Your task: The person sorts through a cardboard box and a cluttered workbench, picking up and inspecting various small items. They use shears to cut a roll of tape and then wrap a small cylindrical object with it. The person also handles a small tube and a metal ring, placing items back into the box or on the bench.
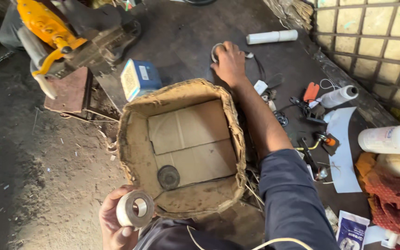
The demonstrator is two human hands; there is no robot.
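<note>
My left hand (114,222) is low in the view and grips a roll of pale tape (135,209), its hole facing up. My right hand (230,62) reaches far across the dark workbench (186,32) and rests on a small whitish round object (215,52) with a thin wire trailing from it; the fingers curl over it. Between the hands stands a worn open cardboard box (181,148) with a dark round disc (168,177) lying on its bottom.
A blue and white small box (139,78) sits behind the cardboard box. An orange power tool (52,32) is at the back left. White tubes (271,36), a white spool (340,96), a bottle (390,140), small tools, paper and red cloth (394,194) crowd the right side.
</note>
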